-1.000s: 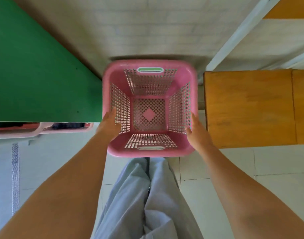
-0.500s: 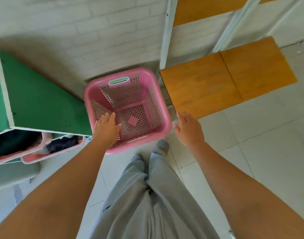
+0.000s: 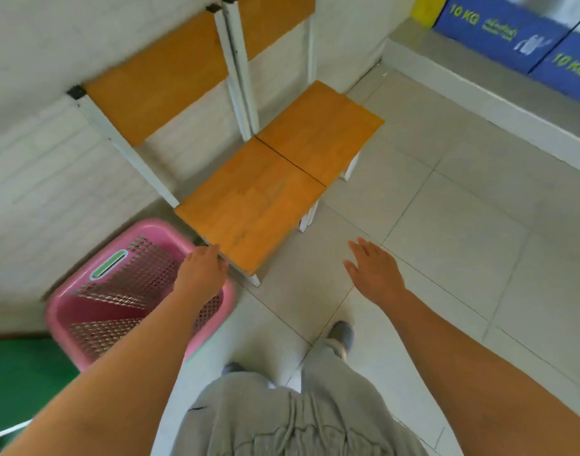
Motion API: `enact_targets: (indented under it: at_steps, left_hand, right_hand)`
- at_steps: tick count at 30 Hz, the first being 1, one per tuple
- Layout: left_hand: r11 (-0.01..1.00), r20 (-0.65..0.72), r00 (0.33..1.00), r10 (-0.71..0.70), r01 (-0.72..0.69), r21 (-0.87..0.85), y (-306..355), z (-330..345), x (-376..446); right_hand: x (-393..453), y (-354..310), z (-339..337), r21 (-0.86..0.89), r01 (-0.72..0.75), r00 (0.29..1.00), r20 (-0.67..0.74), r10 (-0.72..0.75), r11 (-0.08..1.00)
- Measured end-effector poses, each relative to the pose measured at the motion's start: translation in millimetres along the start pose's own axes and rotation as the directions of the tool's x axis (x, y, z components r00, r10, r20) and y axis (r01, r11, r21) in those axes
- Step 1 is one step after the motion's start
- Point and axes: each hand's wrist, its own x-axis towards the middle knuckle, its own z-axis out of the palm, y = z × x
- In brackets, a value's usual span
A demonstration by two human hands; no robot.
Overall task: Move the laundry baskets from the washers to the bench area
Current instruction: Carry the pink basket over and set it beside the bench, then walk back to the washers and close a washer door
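Pink basket [image 3: 94, 311] on floor, against wall, just beside near end of wooden bench [image 3: 249, 205]; green cabinet [image 3: 22, 380] on its other side. Basket empty, upright. Change: a second ago I gripped both rims; now both hands off. My left hand [image 3: 201, 269] hovers above rim, fingers loosely curled, holding nothing. My right hand [image 3: 374, 269] well apart over tiles, fingers spread wide, empty. View swung toward blue washers [image 3: 512, 31]. Judgement: this basket delivered; next step is return trip for another.

Both bare arms reached forward and down. The left hand [image 3: 201, 269] hung loosely curled, palm down; the right hand [image 3: 374, 269] was spread flat, holding nothing.
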Motion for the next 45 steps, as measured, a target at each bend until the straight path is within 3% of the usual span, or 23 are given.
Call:
enact_targets:
  at_steps: [9,17,30,37,45]
  left_hand:
    - [0.987,0.060,0.987,0.152,-0.154,0.042,210,28,75]
    - [0.956,0.088,0.956,0.281,-0.287,0.056,361,31,151]
    - [0.818,0.125,0.816,0.564,-0.573,0.051,618,-9,349]
    - [0.758,0.175,0.760,0.626,-0.646,0.095,755,-7,434]
    - [0.744,0.146,0.755,0.639,-0.655,0.129,936,11,518]
  right_hand:
    - [16,175,-39,0.168,-0.198,0.975,-0.069,0.212,0.966]
    - [67,284,-77,0.324,-0.333,0.923,-0.082,0.377,0.886]
    - [215,440,-201,0.469,-0.468,0.788,-0.161,0.594,0.749]
    - [283,537,-249,0.547,-0.509,0.722,-0.149,0.676,0.664]
    - [367,711,-325,0.540,-0.529,0.708,-0.145,0.691,0.655]
